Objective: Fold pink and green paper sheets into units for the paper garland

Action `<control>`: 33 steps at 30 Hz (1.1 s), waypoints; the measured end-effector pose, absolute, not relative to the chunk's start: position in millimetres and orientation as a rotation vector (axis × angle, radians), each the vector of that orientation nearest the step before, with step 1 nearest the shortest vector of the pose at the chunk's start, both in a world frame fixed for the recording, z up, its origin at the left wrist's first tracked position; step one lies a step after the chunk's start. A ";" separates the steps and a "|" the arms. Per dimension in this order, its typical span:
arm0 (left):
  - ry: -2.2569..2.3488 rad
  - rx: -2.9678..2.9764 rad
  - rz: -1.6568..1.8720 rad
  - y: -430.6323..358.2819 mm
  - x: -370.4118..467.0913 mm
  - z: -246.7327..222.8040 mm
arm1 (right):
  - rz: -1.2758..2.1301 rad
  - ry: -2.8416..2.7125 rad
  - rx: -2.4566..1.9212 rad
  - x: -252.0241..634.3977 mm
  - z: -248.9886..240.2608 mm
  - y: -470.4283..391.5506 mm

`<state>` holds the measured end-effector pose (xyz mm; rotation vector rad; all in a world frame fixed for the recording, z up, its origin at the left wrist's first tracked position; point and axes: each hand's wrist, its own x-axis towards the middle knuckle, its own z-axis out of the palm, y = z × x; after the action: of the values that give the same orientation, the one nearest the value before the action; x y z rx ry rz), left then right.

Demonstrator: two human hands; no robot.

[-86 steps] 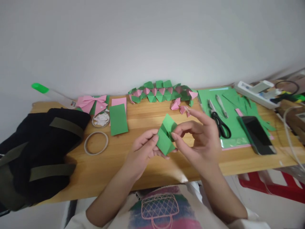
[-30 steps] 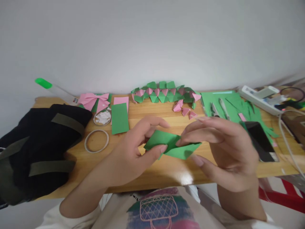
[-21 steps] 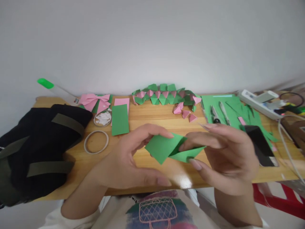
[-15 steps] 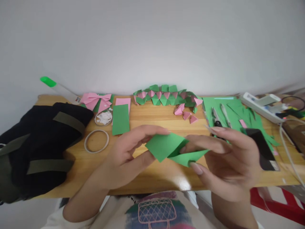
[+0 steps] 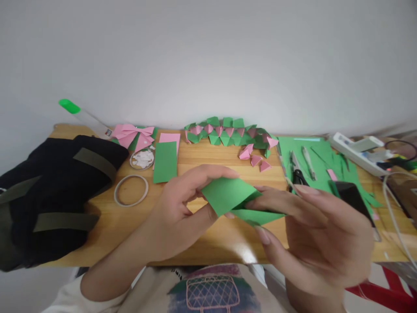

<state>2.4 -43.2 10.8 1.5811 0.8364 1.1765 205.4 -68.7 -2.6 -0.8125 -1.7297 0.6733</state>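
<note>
A folded piece of green paper (image 5: 230, 193) is held up above the front of the table, between both hands. My left hand (image 5: 182, 217) pinches its left side, thumb below and forefinger along the top edge. The fingers of my right hand (image 5: 312, 230) reach into the fold on the right, with the thumb pressed under the lower flap. That flap ends in a point at the right. Behind the hands lies a chain of folded green and pink paper pieces (image 5: 224, 131), with several loose pink paper pieces (image 5: 256, 161) in front of it.
To the left are a dark bag (image 5: 61, 187), a tape ring (image 5: 131, 190), a ring of white scraps (image 5: 142, 159), a pink paper bow (image 5: 133, 134) and green paper rectangles (image 5: 165, 161). Scissors (image 5: 297, 171), a utility knife (image 5: 309, 163), a phone (image 5: 353, 200) and a power strip (image 5: 358, 154) are right.
My right hand has shifted slightly right and down, its fingers still inside the fold. The green paper has tilted a little, and my left hand keeps its pinch.
</note>
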 end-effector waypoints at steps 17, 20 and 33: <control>0.852 1.380 1.167 -40.2 9.1 17.9 | 0.994 -1.587 -0.865 212.3 20.6 -60.6; 0.859 1.379 1.168 -40.2 9.5 17.6 | 1.029 -1.561 -0.897 209.6 20.2 -62.6; 0.948 1.370 1.140 -42.9 10.5 15.4 | 1.117 -1.692 -0.905 209.5 27.9 -60.5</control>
<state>10.5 -42.9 15.4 1.3705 0.9476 1.1398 209.5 -60.5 27.9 -0.9054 -1.6918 1.1174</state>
